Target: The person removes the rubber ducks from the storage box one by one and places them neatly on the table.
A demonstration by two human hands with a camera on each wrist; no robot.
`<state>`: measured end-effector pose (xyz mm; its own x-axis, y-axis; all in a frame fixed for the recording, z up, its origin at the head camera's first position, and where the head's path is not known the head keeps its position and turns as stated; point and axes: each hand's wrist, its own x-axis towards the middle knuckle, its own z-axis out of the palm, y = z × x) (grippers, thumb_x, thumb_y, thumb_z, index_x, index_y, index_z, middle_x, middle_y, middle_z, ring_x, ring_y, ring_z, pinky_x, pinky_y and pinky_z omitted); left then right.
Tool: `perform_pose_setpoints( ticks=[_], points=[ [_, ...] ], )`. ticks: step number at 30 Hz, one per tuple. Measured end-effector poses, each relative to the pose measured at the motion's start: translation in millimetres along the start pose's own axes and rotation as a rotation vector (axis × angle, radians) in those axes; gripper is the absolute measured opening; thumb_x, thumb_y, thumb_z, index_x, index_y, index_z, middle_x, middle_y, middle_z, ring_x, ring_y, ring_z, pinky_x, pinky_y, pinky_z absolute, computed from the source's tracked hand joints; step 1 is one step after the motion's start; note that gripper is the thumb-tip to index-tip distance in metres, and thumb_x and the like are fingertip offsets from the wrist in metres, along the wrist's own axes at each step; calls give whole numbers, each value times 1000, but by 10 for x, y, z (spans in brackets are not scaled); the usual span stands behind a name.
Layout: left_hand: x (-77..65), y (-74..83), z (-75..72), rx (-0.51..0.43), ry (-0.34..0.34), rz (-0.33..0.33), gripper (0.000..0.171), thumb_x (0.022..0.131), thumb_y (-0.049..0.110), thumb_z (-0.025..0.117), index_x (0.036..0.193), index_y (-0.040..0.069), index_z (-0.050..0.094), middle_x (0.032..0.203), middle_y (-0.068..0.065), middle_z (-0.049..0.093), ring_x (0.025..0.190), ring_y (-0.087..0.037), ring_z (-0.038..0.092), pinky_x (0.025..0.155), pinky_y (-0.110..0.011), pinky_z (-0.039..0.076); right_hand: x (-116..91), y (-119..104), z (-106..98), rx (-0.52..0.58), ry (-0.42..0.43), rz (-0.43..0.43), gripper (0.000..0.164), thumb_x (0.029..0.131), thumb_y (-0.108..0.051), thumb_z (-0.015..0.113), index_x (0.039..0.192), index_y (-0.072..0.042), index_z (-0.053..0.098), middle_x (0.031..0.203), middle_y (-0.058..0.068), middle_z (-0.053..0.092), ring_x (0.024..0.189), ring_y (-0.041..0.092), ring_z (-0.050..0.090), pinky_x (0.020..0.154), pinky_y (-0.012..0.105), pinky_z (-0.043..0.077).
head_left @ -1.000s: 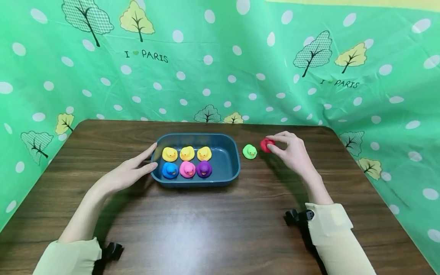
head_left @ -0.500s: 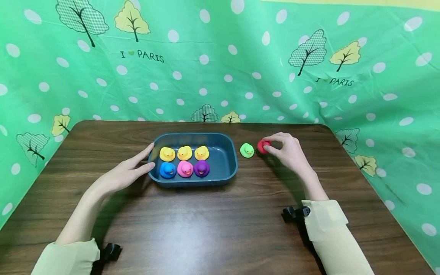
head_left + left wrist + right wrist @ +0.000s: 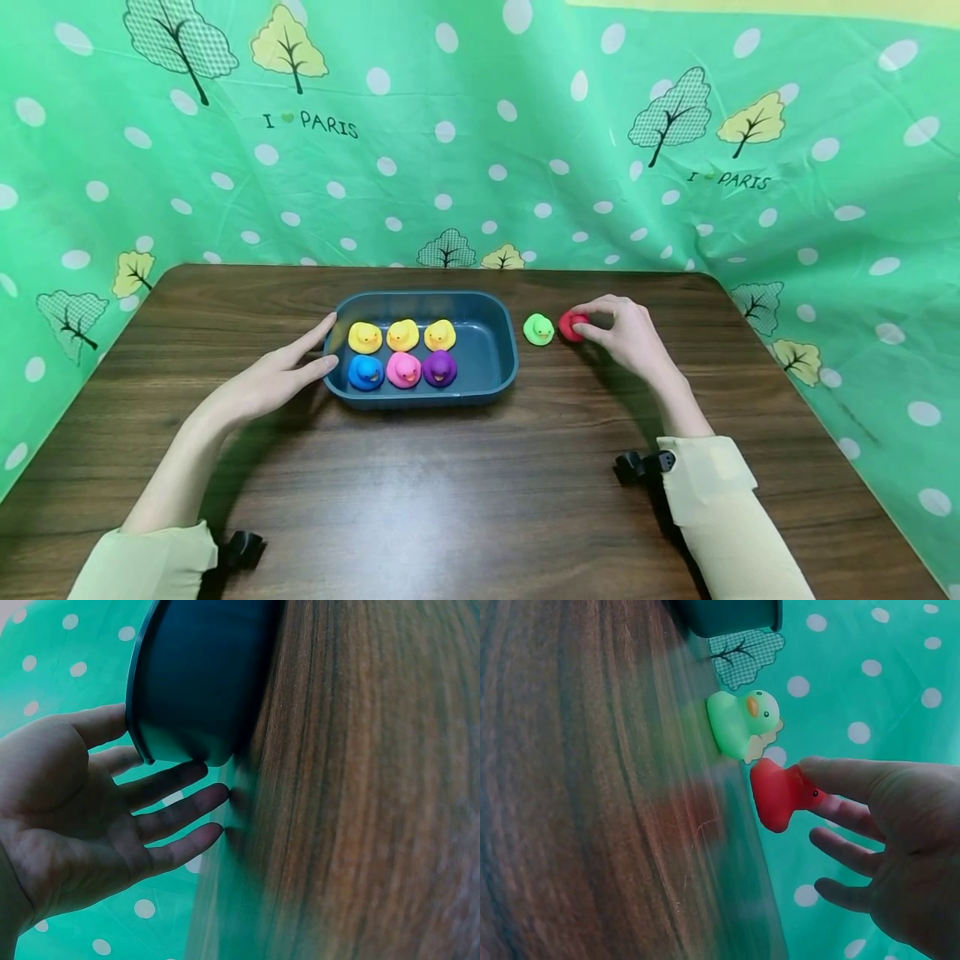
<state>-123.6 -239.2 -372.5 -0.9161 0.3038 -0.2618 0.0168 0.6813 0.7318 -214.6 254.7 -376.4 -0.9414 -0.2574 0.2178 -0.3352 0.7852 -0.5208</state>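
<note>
My right hand (image 3: 630, 333) pinches a red rubber duck (image 3: 775, 796) by its head, between thumb and fingers. The duck is close over the tabletop, just right of a green rubber duck (image 3: 538, 329). At the left end of a dark blue tray (image 3: 487, 385), my left hand (image 3: 266, 379) touches the rim with its fingers spread and fairly straight. Inside the tray, yellow ducks (image 3: 402, 334) form the back row. In front of them sit a blue duck (image 3: 366, 372), a pink duck (image 3: 403, 369) and a purple duck (image 3: 439, 368).
The brown wooden table (image 3: 420, 500) runs back to a green dotted curtain (image 3: 450, 108). Black wrist straps show at the left cuff (image 3: 246, 550) and the right cuff (image 3: 643, 467). The tray's right part is bare floor.
The right hand has lowered the red duck slightly toward the table and a little closer to the green duck. The left hand stays at the tray; the head view has shifted slightly.
</note>
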Motion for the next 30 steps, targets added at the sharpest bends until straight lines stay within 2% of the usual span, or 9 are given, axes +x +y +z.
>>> perform_pose_setpoints(
  ticks=[21,30],
  points=[
    [-9,14,3,0,5,8,75,107,52,46,166,37,3,173,-19,16,156,-51,18,117,-75,24,1,85,57,-8,-44,31,23,94,-15,77,115,-9,79,115,13,75,117,33,65,105,54,48],
    [-21,8,12,-25,-3,-14,76,106,56,46,166,39,2,171,-22,19,156,-52,18,116,-76,24,12,93,66,-12,-44,35,23,94,-16,77,116,-9,78,115,13,74,117,33,65,105,54,49]
  ],
)
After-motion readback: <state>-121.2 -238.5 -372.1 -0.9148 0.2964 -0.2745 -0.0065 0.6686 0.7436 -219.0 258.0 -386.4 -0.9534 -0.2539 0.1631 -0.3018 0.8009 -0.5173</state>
